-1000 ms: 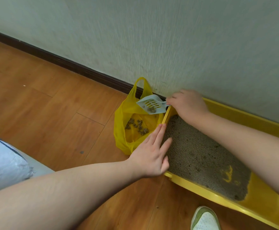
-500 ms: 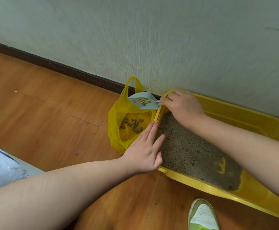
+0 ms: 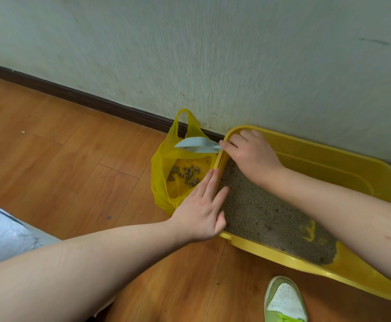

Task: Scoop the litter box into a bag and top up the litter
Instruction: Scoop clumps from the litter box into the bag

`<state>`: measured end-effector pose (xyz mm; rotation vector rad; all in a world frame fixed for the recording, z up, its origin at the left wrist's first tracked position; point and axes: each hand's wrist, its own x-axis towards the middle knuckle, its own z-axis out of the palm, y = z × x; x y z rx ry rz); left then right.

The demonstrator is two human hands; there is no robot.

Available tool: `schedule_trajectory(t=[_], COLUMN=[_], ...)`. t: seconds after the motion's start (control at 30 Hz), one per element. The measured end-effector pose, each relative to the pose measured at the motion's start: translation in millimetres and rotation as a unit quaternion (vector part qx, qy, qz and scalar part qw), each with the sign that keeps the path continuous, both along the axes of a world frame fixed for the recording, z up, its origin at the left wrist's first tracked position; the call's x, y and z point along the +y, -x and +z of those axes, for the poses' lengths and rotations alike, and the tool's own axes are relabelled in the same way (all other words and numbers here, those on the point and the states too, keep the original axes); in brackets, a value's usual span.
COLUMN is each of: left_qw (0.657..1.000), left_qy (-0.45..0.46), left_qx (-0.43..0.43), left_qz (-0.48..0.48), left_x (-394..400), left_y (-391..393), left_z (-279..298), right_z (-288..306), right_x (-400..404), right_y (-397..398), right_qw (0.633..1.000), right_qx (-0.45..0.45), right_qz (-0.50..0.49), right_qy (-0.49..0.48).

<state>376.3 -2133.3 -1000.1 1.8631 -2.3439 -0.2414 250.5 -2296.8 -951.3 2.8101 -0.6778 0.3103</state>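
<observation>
On the wooden floor [image 3: 57, 147] by the wall, we hold the scoop [image 3: 197, 145] in our right hand [image 3: 250, 154], fingers curled on its handle, over the yellow bag [image 3: 162, 163]. It lies across, blade pointing left. Our left hand [image 3: 201, 208] rests flat on the litter box [image 3: 329, 159] rim. Clumps are bagged; topping up remains, we think.

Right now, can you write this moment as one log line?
right hand: holds pale plastic scoop over yellow plastic bag | left hand: flat on yellow litter box rim
</observation>
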Motion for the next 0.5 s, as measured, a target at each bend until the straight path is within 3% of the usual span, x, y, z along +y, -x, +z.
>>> schedule_trajectory(t=[0.1,0.23,0.4,0.5], left_qw=[1.000,1.000,0.999,0.999], left_qy=[-0.009,-0.015,-0.037,-0.043], left_qx=[-0.002,-0.013,-0.012,-0.005], left_qz=[0.000,-0.004,0.002,0.013], left_x=[0.2,-1.6,-4.1,-6.3], left_y=[-1.3,-2.6,-1.3,-0.9], left_z=[0.2,1.1,5.4,8.2], right_z=[7.8,25.2,18.8,1.6], right_x=[-3.2,-2.0,8.2,14.9], right_y=[10.5,53.6,140.7,181.2], right_qw=[0.993,0.942,0.918,0.886], right_qx=[-0.064,-0.161,-0.157,-0.119], right_qz=[-0.057,-0.184,-0.248,-0.324], right_qy=[-0.084,-0.229,-0.266,-0.310])
